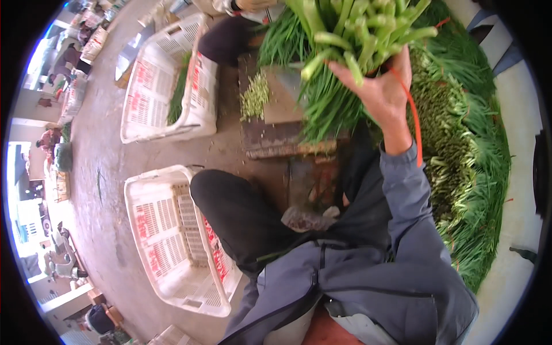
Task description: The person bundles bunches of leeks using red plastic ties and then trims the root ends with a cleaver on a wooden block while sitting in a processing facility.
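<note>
In my right hand (382,89) is a thick bunch of green stalks (365,34), raised at the top of the view. My fingers and thumb close round it, with the cut stalk ends pointing up toward me. Long thin leaves (330,109) hang below the hand, over a low wooden board (282,129). A red-orange tie strip (415,123) dangles from the hand beside my wrist. My left hand is out of view, and only part of that sleeve shows low on the left. Small pale cut ends (256,98) lie heaped on the board.
On my right is a large pile of green bunches (460,149). Two white plastic crates stand left: a near one (167,299) by my knee and a far one (167,135) with some greens inside. Another person's hand (253,4) and dark knee (227,43) are beyond the board.
</note>
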The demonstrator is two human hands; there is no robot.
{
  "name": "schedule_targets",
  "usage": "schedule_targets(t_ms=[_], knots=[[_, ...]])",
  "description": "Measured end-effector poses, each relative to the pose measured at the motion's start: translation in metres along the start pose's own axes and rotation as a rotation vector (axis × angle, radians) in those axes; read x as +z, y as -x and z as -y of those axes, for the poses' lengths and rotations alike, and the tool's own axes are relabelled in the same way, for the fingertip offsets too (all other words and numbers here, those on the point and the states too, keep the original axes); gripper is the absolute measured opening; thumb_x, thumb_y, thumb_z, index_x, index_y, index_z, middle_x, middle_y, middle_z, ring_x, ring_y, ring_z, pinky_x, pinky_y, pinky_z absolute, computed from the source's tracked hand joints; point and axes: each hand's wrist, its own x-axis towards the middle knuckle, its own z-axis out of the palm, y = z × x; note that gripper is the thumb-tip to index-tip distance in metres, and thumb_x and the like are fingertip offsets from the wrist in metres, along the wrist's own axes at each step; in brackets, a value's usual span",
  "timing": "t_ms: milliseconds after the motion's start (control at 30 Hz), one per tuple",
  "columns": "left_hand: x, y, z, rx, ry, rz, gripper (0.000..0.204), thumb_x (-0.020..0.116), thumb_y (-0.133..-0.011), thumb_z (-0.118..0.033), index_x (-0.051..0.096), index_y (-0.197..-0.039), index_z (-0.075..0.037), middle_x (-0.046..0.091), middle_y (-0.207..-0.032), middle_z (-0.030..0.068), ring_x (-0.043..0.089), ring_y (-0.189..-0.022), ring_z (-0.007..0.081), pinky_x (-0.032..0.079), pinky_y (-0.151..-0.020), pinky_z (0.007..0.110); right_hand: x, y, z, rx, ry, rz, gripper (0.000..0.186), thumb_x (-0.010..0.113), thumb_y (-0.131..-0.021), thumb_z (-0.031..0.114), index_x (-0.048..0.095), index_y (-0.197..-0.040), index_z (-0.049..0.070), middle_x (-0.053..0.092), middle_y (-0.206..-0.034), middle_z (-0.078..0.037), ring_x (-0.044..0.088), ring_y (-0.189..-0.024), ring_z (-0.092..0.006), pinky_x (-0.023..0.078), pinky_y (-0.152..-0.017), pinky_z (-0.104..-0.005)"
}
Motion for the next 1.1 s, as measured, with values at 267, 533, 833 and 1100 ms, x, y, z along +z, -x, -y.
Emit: schedule_targets(t_ms=[267, 533, 833, 1100], knots=[[-0.073, 0.095, -0.215, 0.756, 0.325, -0.55, 0.02, 0.055, -0.098, 0.0, 0.066, -0.115, 0.005, 0.069, -0.112, 0.0124, 0.065, -0.102, 0.0194, 0.05, -0.094, 0.031, 0.006, 0.002, 0.077, 0.052, 0.122, 0.195, 0.072, 0.094, -0.07, 0.019, 0.049, -0.123, -0.001, 0.067, -0.109, -0.011, 0.068, -0.097, -0.0204, 0.057, -0.085, -0.0341], [0.011, 0.113, -0.435, 1.302, 0.564, 0.144, 0.075, 0.083, -0.078, -0.003, 0.043, -0.141, 0.002, 0.053, -0.138, 0.0128, 0.052, -0.126, 0.0213, 0.04, -0.11, 0.037, 0.068, 0.071, 0.094, -0.01, 0.344, 0.276, 0.071, 0.088, -0.069, 0.036, 0.049, -0.117, 0.0, 0.063, -0.099, -0.022, 0.064, -0.094, -0.0404, 0.052, -0.076, -0.0501], [-0.007, 0.049, -0.439, 1.163, 0.826, -0.008, 0.042, 0.068, -0.086, 0.003, 0.058, -0.127, 0.007, 0.065, -0.121, 0.0136, 0.066, -0.104, 0.023, 0.052, -0.095, 0.036, 0.006, 0.107, 0.001, 0.344, 0.089, 0.715, 0.065, 0.085, -0.076, 0.021, 0.058, -0.133, 0.004, 0.069, -0.118, -0.019, 0.07, -0.095, -0.0317, 0.056, -0.086, -0.0407], [-0.071, 0.026, -0.558, 1.007, -0.196, 0.366, 0.072, 0.087, -0.069, -0.01, 0.052, -0.131, 0.001, 0.069, -0.112, 0.0114, 0.068, -0.1, 0.0213, 0.056, -0.085, 0.035, 0.008, 0.122, -0.198, 0.444, 0.861, 0.801, 0.043, 0.073, -0.087, 0.026, 0.058, -0.119, 0.001, 0.067, -0.104, -0.024, 0.064, -0.098, -0.0454, 0.053, -0.086, -0.0524]])
